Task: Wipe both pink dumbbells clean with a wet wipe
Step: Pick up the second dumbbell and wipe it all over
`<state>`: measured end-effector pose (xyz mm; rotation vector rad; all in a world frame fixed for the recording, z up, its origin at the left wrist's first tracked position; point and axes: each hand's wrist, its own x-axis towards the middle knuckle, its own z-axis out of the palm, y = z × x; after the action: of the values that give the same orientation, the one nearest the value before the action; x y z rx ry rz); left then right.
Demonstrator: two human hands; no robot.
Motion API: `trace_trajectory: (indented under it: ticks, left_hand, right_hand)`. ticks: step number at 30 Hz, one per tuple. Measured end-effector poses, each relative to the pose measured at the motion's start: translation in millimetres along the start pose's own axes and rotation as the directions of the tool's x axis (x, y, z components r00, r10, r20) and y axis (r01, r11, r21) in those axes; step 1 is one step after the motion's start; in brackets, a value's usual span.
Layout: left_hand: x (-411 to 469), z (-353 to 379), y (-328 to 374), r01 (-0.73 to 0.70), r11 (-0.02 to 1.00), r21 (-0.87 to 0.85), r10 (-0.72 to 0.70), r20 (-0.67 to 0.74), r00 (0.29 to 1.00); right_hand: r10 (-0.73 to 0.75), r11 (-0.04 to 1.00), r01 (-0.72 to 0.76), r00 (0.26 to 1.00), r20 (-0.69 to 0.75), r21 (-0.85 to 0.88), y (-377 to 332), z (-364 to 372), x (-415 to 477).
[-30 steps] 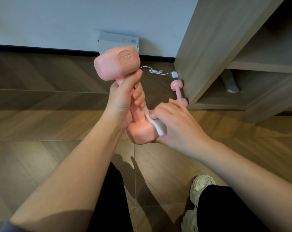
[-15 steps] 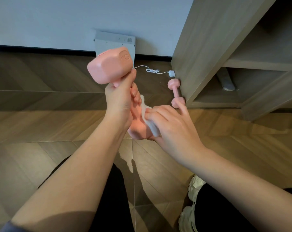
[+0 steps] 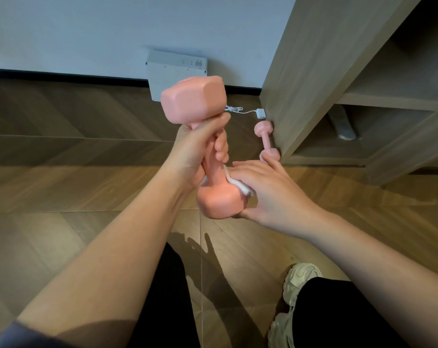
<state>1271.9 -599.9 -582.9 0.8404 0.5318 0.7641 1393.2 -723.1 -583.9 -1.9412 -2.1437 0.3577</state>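
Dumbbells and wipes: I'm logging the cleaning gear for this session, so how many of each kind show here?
Pink dumbbells: 2, the held dumbbell in the left hand, and the floor dumbbell by the cabinet.
Wet wipe: 1, the wet wipe under the right hand.
Total: 3

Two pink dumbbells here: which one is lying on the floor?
The smaller-looking far dumbbell by the wooden cabinet lies on the floor, untouched. The other dumbbell is held up in the left hand.
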Motion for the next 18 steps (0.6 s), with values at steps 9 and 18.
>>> trace_trajectory:
  ticks: [9,18]
  left_hand:
    - [-2.8,8.6,-0.5,-0.120,0.992,-0.046,0.096,-0.359,0.928]
    - [-6.0,7.3,1.5,-0.192,0.981,-0.006,0.169,-0.449,0.878]
  right_hand:
    - [0.032,0.980,-0.036,0.999,-0.027,-0.197,-19.4,1.4,-3.1]
    - [-0.138,0.980,0.086,0.943,-0.303,-0.179,-29.6,11.7,-5.8]
